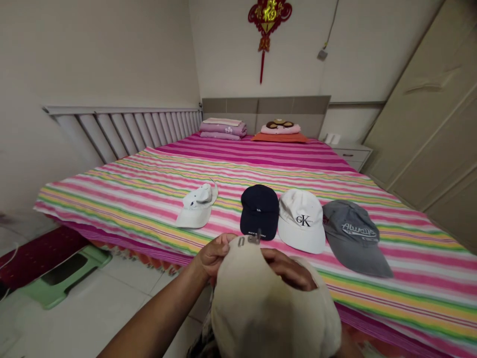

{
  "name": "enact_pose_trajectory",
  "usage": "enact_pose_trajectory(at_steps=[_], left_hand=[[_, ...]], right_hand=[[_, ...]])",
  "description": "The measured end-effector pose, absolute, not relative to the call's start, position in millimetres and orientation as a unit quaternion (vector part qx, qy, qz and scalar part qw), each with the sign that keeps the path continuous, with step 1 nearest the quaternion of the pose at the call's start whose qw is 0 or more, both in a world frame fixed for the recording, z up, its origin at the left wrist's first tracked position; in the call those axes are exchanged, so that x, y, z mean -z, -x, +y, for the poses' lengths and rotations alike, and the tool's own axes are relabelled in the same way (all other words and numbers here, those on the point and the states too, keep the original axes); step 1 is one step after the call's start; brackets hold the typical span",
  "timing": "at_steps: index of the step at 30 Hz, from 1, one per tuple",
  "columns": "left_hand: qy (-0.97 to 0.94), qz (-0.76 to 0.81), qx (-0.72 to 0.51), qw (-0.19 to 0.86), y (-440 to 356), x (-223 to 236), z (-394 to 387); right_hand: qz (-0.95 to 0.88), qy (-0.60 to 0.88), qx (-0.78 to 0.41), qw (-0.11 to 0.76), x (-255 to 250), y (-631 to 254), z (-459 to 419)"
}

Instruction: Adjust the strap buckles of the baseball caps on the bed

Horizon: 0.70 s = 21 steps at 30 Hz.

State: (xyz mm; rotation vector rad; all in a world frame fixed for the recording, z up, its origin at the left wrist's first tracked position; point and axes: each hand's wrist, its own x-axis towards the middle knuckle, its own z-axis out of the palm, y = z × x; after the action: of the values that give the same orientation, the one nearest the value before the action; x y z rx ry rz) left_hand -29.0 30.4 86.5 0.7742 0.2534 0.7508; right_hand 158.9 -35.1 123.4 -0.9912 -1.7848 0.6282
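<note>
A beige baseball cap (pixel 246 298) is close in front of me, its back opening and a strap with a metal buckle (pixel 249 240) facing up. At the cap's left edge, near the buckle, my left hand (pixel 216 254) pinches the fabric between thumb and fingers. My right hand (pixel 290 271) shows through the cap's opening, fingers curled against the far side; the cap hides the rest of it. Beyond, on the bed, lie a navy cap (pixel 260 209), a white cap with "CK" lettering (pixel 301 219) and a grey cap with "Always" lettering (pixel 352 233). Another white cap (pixel 197 205) lies apart on the left.
A striped sheet (pixel 122 194) covers the bed. Folded purple bedding (pixel 223 129) and a pink pillow (pixel 280 129) sit by the headboard (pixel 238 108). A green stool (pixel 67 278) stands on the floor at left. A nightstand (pixel 352 154) and wardrobe (pixel 428 124) are at right.
</note>
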Motion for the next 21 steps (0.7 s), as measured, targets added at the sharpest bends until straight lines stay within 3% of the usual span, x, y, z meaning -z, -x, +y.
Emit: enact_pose_trajectory(at_steps=[5,10,14,21], left_hand=[[-0.386,0.135,-0.331,0.85,30,-89,27],[-0.41,0.174,-0.323,0.835,29,-104,21],[-0.444,0.201,-0.314,0.815,26,-116,17],[-0.443,0.264,-0.339,0.787,20,-121,13]], right_hand=[[-0.652,0.24,-0.52,0.497,-116,-162,-49],[-0.377,0.314,-0.75,0.443,-73,-179,-47],[-0.214,0.315,-0.775,0.505,-61,-192,-46],[-0.033,0.309,-0.756,0.575,-88,-200,-56]])
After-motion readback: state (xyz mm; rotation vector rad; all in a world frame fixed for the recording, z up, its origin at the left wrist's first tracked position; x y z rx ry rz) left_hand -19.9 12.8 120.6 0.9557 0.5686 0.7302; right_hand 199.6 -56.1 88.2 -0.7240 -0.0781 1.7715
